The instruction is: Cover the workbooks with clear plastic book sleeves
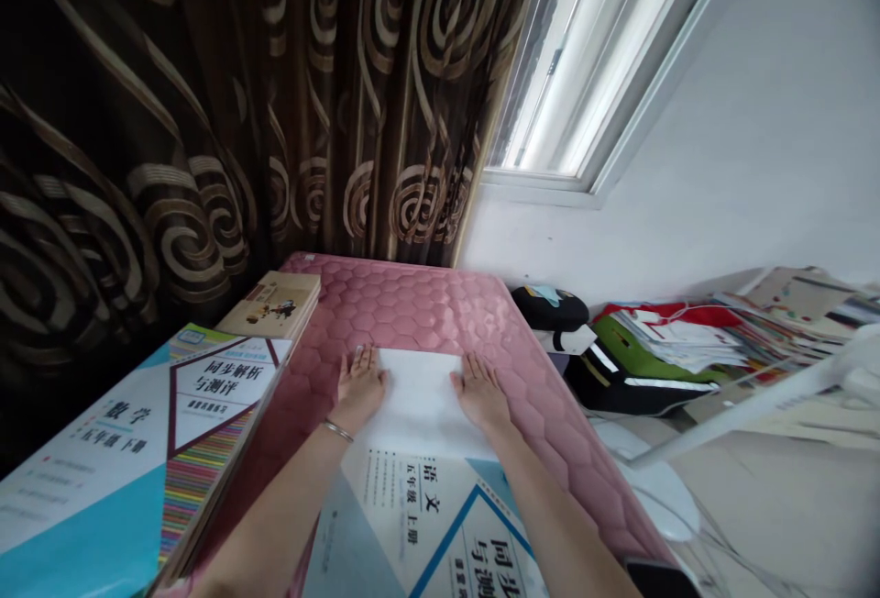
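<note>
A white sheet of paper [421, 401] lies on the pink quilted surface, between my two hands. My left hand [360, 389] rests flat along its left edge, fingers stretched forward, a bangle at the wrist. Along the right edge lies my right hand [482, 392], palm down, with its fingers pointing forward as well. Both hands are open and grip nothing. Nearer to me is a blue-and-white textbook [391, 525] with large Chinese characters, between my forearms. The white sheet meets its far edge; whether they are joined I cannot tell.
Textbooks [137, 451] are stacked on the left, with a tan book [271, 300] behind them. A patterned brown curtain [330, 103] hangs beyond. To the right are a black-and-green bag [632, 350], piled papers [687, 337] and a white lamp [756, 405]. A dark object [660, 578] sits beside my right forearm.
</note>
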The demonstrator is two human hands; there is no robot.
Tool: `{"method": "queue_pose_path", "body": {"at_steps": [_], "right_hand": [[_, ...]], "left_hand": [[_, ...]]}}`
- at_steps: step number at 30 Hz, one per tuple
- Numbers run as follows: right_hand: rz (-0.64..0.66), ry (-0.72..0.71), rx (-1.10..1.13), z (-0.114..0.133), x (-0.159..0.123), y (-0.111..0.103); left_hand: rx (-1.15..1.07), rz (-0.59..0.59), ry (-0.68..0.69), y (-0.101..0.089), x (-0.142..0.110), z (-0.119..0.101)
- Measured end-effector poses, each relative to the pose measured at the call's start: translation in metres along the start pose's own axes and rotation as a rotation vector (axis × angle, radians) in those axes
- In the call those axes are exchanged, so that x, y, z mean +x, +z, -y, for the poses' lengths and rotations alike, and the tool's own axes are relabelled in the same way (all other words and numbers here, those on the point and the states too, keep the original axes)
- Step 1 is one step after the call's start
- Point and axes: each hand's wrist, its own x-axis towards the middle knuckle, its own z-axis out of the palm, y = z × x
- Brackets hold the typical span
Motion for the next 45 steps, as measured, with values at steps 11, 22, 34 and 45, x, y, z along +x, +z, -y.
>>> {"method": "queue_pose_path", "body": {"at_steps": [11,22,34,45], "right_hand": [[0.029,-0.125,0.043,0.065,-0.001,-0.013],[0.064,-0.08,0.056,0.042,0.007,0.0],[0.018,0.012,-0.037,0.002,0.001,0.003],[-0.004,0.005,-0.022,0.0,0.0,0.003]], "left_hand": [[-0.003,-0.071,0.007,0.008,0.0,0.007],[-0.015,-0.082,0.02,0.009,-0.002,0.008],[0.01,-0.039,-0.02,0.006,0.001,-0.03],[-0.09,-0.043,0.082,0.016,0.008,-0.06]]}}
